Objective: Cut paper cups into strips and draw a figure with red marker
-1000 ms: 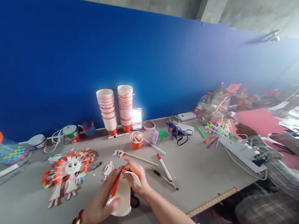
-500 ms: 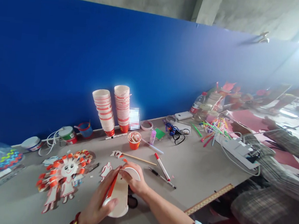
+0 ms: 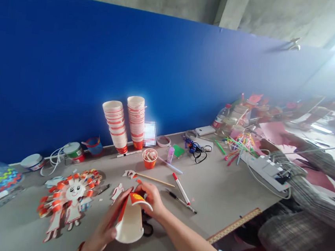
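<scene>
A cut-open paper cup, white inside and red with yellow print outside, is held low between both hands. My left hand is closed around its left side, with the thumb by the near rim. On the far end, my right hand grips a curved flap that is bent over. A black loop shows partly beneath the cup; the rest of it is hidden. Just beyond my left hand lies a paper doll cutout. To the left is a paper figure with a drawn face and curled red-and-white strips.
Two paper cup stacks stand against the blue partition. A cup of paper scraps, a wooden stick, a red marker and a black pen are nearby. Right are a power strip and another person's sleeve.
The far flap of the cup has turned, so its red and yellow outside now shows. My left hand has moved slightly left. My right hand stays at the far end.
</scene>
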The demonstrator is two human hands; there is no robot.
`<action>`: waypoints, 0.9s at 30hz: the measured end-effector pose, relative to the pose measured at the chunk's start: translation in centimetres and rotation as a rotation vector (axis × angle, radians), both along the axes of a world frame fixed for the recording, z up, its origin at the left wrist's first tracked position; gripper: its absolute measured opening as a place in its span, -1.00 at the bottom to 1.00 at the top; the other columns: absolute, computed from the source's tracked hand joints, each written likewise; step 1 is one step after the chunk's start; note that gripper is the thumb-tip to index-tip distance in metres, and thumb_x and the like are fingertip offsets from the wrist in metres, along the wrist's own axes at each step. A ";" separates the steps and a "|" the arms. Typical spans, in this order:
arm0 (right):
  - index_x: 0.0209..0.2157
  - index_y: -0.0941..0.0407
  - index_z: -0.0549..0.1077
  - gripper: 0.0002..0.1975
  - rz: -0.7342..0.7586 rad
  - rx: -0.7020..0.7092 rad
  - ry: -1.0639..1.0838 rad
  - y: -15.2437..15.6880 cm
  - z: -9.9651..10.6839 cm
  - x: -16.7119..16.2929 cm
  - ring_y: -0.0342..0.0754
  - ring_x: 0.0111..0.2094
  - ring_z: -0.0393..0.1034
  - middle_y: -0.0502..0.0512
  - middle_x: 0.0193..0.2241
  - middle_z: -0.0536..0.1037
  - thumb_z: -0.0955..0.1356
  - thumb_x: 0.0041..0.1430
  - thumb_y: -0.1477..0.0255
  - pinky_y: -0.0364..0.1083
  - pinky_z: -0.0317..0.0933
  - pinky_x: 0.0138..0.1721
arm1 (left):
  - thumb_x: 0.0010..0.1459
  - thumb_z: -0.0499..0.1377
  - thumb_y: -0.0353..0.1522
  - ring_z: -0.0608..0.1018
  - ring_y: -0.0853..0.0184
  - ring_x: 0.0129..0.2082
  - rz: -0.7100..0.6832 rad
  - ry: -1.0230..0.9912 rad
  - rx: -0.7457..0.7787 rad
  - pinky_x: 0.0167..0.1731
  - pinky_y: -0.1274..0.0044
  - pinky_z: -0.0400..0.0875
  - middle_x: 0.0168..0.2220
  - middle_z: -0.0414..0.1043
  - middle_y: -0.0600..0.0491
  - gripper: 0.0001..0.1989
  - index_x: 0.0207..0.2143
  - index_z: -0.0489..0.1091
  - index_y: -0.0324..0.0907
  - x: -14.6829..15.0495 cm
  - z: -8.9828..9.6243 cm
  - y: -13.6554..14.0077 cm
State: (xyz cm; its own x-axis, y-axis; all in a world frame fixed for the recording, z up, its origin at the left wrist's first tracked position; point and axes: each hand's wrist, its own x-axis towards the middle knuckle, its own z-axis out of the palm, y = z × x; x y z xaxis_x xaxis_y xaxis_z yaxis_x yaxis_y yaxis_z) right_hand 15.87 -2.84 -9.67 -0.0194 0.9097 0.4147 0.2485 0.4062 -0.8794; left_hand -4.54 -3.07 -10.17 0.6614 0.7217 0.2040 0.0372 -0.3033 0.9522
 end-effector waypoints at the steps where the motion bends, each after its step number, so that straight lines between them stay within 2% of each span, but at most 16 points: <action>1: -0.52 0.12 0.38 -0.73 -0.012 0.001 0.002 -0.1 0.1 0.0 -0.13 -0.53 0.22 -0.04 -0.57 0.38 0.37 0.08 0.22 -0.17 0.14 -0.47 | 0.02 -0.04 0.26 -0.05 -0.11 0.36 -0.021 -0.019 -0.040 0.27 0.14 0.01 0.40 -0.15 -0.05 -0.02 0.36 -0.07 -0.07 0.1 0.1 0.0; 3: -0.52 0.11 0.38 -0.75 -0.030 -0.009 0.011 -0.2 0.3 0.0 -0.12 -0.52 0.21 -0.04 -0.57 0.37 0.37 0.08 0.23 -0.16 0.12 -0.47 | -0.06 0.07 0.26 -0.10 -0.14 0.36 0.012 0.009 -0.066 0.27 0.11 -0.03 0.40 -0.18 -0.05 0.04 0.36 -0.08 -0.05 0.6 0.5 -0.1; 5: -0.49 0.12 0.39 -0.75 -0.035 -0.030 0.027 -0.3 0.4 0.1 -0.11 -0.51 0.21 -0.03 -0.54 0.38 0.35 0.10 0.23 -0.15 0.12 -0.44 | -0.06 0.23 0.13 -0.11 -0.15 0.36 0.090 0.049 -0.070 0.27 0.07 -0.08 0.40 -0.15 -0.04 0.01 0.35 -0.08 0.00 1.2 0.7 -0.4; 8: -0.47 0.11 0.41 -0.77 -0.009 -0.085 0.059 -0.4 0.4 0.3 -0.11 -0.48 0.22 -0.02 -0.52 0.39 0.34 0.16 0.26 -0.16 0.13 -0.42 | 0.14 0.19 -0.08 0.06 -0.04 0.34 0.188 0.016 -0.114 0.29 0.14 -0.09 0.36 0.01 -0.05 -0.25 0.32 0.04 -0.01 2.1 0.9 -0.8; 12: -0.40 0.11 0.43 -0.78 0.037 -0.189 0.147 0.0 -0.5 0.4 -0.12 -0.54 0.22 -0.04 -0.56 0.37 0.31 0.21 0.26 -0.17 0.14 -0.48 | 0.24 0.10 -0.17 0.11 0.07 0.33 0.297 -0.098 -0.157 0.31 0.21 -0.11 0.29 0.17 -0.02 -0.47 0.23 0.22 -0.07 2.3 0.8 -0.8; 15: -0.40 0.12 0.44 -0.72 0.054 -0.263 0.213 0.2 -1.3 0.0 -0.15 -0.64 0.16 -0.09 -0.66 0.29 0.28 0.25 0.22 -0.18 0.10 -0.59 | 0.24 0.10 -0.19 0.15 0.08 0.31 0.302 -0.116 -0.164 0.31 0.22 -0.09 0.28 0.19 -0.04 -0.47 0.24 0.23 -0.09 2.2 0.9 -0.7; 18: -0.40 0.13 0.47 -0.70 0.051 -0.297 0.241 0.2 -1.4 -0.2 -0.15 -0.65 0.16 -0.07 -0.66 0.31 0.29 0.25 0.20 -0.18 0.10 -0.61 | 0.23 0.12 -0.19 0.07 0.08 0.34 0.340 -0.073 -0.150 0.32 0.22 -0.14 0.28 0.20 -0.03 -0.49 0.21 0.27 -0.09 2.3 1.2 -0.6; 22: -0.35 0.12 0.51 -0.78 0.028 -0.284 0.241 -0.1 -0.7 -0.2 -0.10 -0.52 0.28 0.01 -0.51 0.47 0.37 0.19 0.24 -0.15 0.21 -0.47 | 0.22 0.14 -0.20 0.16 0.08 0.31 0.320 -0.048 -0.170 0.31 0.23 -0.07 0.28 0.19 -0.05 -0.47 0.22 0.24 -0.10 2.5 1.6 -0.7; 27: -0.36 0.12 0.52 -0.76 -0.041 -0.278 0.301 -0.3 -0.8 -0.3 -0.01 -0.39 0.37 0.07 -0.44 0.53 0.41 0.13 0.21 -0.08 0.30 -0.32 | 0.22 0.13 -0.21 0.24 0.08 0.27 0.280 -0.075 -0.197 0.27 0.25 0.05 0.26 0.23 -0.05 -0.48 0.22 0.24 -0.09 2.5 2.2 -1.0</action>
